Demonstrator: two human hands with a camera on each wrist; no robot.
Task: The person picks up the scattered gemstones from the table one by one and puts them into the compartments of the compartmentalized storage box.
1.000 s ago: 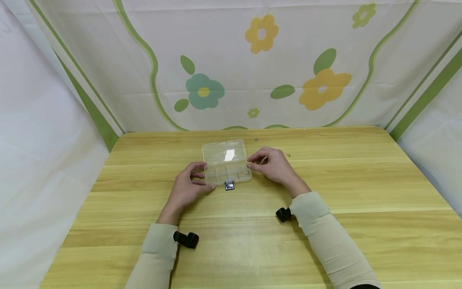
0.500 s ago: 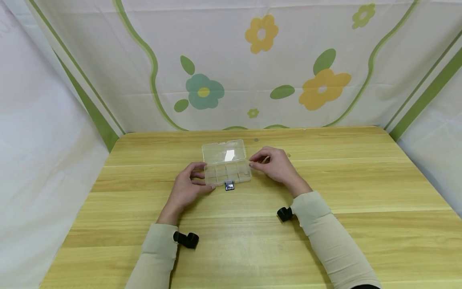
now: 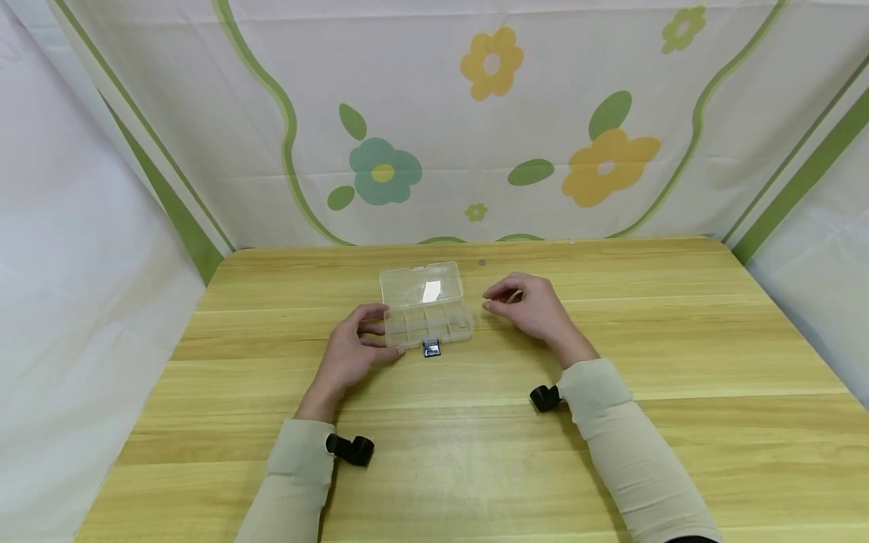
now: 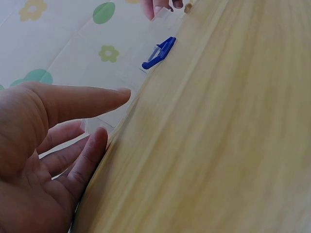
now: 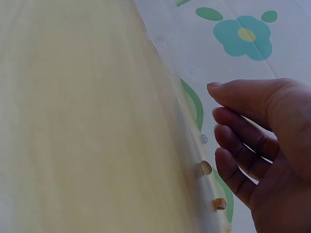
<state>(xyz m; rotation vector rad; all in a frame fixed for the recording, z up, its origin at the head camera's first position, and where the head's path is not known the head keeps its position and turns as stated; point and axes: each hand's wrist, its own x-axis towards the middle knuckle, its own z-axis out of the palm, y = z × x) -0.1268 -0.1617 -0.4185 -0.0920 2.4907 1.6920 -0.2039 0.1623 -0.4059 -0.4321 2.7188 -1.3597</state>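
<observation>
A clear plastic compartment box [image 3: 416, 324] stands on the table, its lid [image 3: 407, 285] raised at the back. Its blue latch [image 3: 431, 348] hangs from the front edge. My left hand [image 3: 353, 348] holds the box's left end, thumb at the front corner and fingers along the side and back. To the right of the box is my right hand [image 3: 536, 311], thumb and fingers drawn toward each other just off its right end. In the right wrist view, faint see-through plastic lies near the right thumb [image 5: 248, 97]; I cannot tell whether the fingertips pinch something clear.
A small grey round piece [image 3: 482, 262] lies on the wooden table [image 3: 434, 452] near its back edge. Several small rounded pieces, including a brownish one [image 5: 220, 204], show beside the right hand. A flowered cloth [image 3: 434, 90] hangs behind the table.
My right hand has moved right, away from the box's right end, and now covers a small piece seen earlier on the table. My left hand and the box have stayed in place.
</observation>
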